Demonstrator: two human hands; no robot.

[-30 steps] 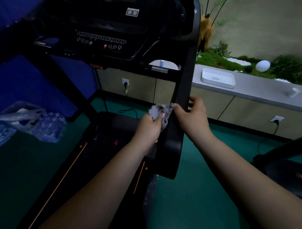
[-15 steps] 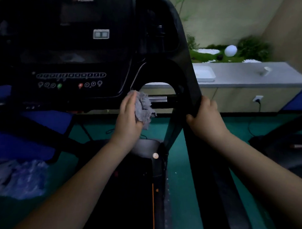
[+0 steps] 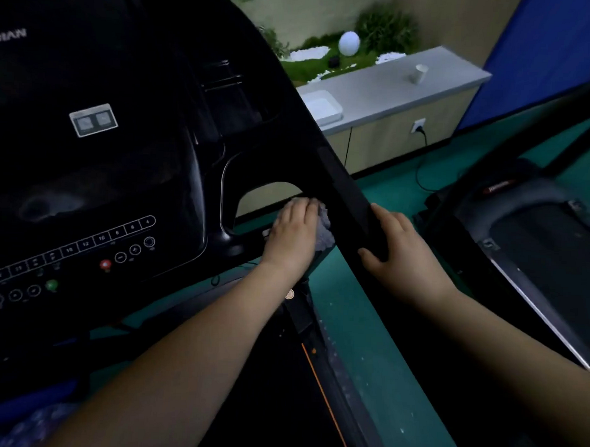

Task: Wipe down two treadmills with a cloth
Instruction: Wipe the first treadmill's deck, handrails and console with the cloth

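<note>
A black treadmill fills the left and middle of the head view, its console (image 3: 97,196) close in front of me. My left hand (image 3: 293,236) presses a crumpled grey cloth (image 3: 324,229) against the inner side of the right handrail (image 3: 348,198), just under the curved opening of the console frame. On the handrail's outer side my right hand (image 3: 399,257) holds the rail, its thumb wrapped over the top. The belt (image 3: 281,390) lies dark below my forearms. A second treadmill (image 3: 537,238) stands to the right.
A grey counter (image 3: 385,89) runs along the back wall with a white tray (image 3: 322,107) and a paper cup (image 3: 420,74) on it. Behind it are plants and a white ball (image 3: 349,43). A cable hangs from a wall socket (image 3: 418,126). Green floor separates the treadmills.
My view has shifted closer and to the right. My left hand with the cloth moved from beside the console to the handrail's inner side. My right hand stays on the rail.
</note>
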